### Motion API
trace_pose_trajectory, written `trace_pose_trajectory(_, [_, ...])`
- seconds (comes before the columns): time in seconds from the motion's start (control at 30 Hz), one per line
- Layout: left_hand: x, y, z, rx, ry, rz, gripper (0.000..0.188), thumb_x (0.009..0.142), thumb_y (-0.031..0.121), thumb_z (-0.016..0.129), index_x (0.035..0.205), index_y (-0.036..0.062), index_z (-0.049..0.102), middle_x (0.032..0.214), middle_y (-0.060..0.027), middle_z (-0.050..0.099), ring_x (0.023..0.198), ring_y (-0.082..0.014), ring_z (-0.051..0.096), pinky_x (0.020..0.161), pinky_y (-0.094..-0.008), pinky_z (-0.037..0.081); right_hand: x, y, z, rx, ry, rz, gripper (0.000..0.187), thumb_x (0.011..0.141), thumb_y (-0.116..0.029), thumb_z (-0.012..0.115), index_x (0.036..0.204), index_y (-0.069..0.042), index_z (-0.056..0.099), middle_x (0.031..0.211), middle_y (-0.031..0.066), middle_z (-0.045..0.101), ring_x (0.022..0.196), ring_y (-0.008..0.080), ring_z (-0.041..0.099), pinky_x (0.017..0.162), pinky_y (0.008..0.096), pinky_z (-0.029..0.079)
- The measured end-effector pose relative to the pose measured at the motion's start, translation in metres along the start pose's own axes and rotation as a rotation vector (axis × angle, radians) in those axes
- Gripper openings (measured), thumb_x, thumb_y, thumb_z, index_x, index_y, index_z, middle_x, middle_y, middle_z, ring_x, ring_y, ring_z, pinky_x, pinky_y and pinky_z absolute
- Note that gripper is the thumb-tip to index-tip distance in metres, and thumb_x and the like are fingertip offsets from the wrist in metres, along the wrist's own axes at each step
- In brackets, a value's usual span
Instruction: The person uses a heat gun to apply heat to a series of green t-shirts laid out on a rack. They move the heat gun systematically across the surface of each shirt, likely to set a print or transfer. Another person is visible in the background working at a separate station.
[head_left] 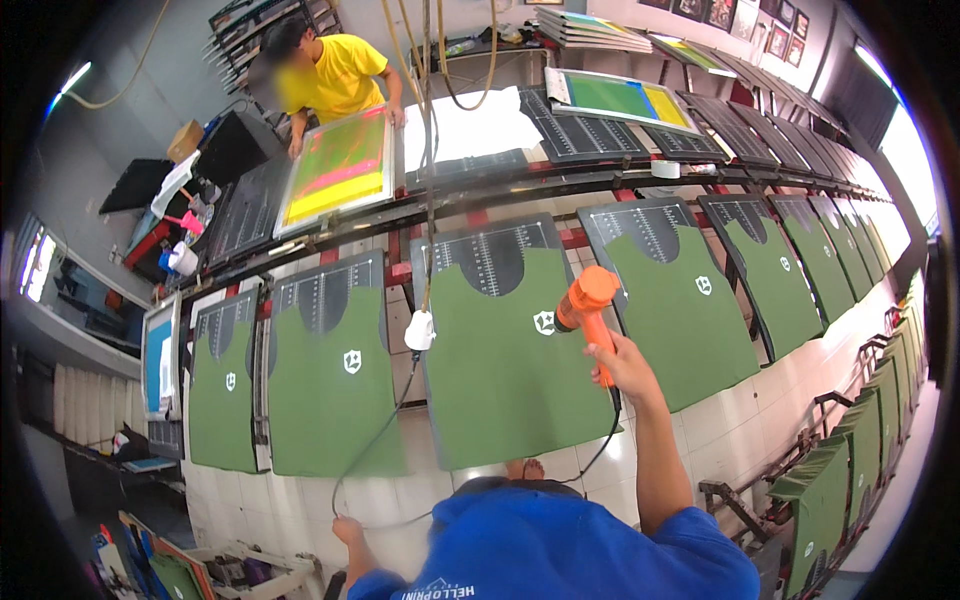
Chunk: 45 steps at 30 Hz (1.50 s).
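Note:
My right hand [622,365] grips the handle of an orange heat gun [587,300], its nozzle aimed at the small white shield print [544,322] on the green shirt [510,370] stretched over the black platen straight ahead. My left hand [347,528], low at the lower left, is closed on the gun's black cable [375,440], which loops up to a white plug [420,330] hanging on a cord from above. Green shirts with the same print lie on the platens to the left [330,390] and right [690,310].
A person in a yellow shirt [335,75] across the rail holds a framed printing screen [338,168] with yellow and pink areas. A long row of green-shirted platens [820,260] curves off to the right. More screens [620,98] lie on the back table. Metal racks [740,505] stand at the lower right.

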<state>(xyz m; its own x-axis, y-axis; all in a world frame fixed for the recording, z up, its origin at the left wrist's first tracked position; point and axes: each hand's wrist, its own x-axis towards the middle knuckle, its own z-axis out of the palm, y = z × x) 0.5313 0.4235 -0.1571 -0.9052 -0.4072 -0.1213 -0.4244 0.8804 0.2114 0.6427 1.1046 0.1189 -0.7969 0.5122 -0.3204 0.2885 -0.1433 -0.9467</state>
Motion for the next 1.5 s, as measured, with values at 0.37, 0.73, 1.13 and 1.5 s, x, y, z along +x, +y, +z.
trace_pose_trajectory(0.37, [0.007,0.048,0.080,-0.619,0.040,0.160,0.042,0.094,0.011,0.051,0.133,-0.0043,0.044,0.114,-0.0195,0.059,0.082,-0.0257,0.064,0.071,-0.0367,0.053,0.047,-0.022,0.022,-0.097,-0.063,0.045,0.035,0.091,-0.024,0.062,0.114,0.002,0.054,0.084,0.0032,0.055,0.063,0.0112,0.058,0.058,0.0270,0.051])
trace_pose_trajectory(0.73, [-0.029,0.130,0.016,-0.470,0.353,-0.073,0.039,0.085,0.000,0.043,0.124,-0.0061,0.048,0.124,-0.0241,0.048,0.116,-0.0388,0.048,0.100,-0.0441,0.040,0.055,-0.025,0.047,-0.139,-0.063,0.090,0.034,0.090,-0.020,0.063,0.116,0.002,0.054,0.082,0.0005,0.052,0.062,0.0085,0.055,0.057,0.0255,0.049])
trace_pose_trajectory(1.13, [-0.022,0.258,-0.053,-0.497,0.277,0.372,0.032,0.093,0.007,0.047,0.122,-0.0073,0.049,0.121,-0.0227,0.049,0.112,-0.0364,0.049,0.096,-0.0439,0.041,0.050,-0.025,0.059,-0.156,0.003,0.121,0.038,0.091,-0.017,0.063,0.123,0.003,0.053,0.081,0.0002,0.053,0.061,0.0076,0.054,0.057,0.0245,0.050])
trace_pose_trajectory(1.5, [-0.038,0.296,-0.064,-0.508,0.069,0.492,0.024,0.096,0.010,0.049,0.114,-0.0047,0.055,0.108,-0.0194,0.056,0.091,-0.0334,0.057,0.083,-0.0401,0.046,0.034,-0.026,0.044,-0.200,-0.046,0.167,0.038,0.093,-0.017,0.059,0.123,0.004,0.050,0.084,0.0016,0.052,0.062,0.0087,0.054,0.059,0.0270,0.051])
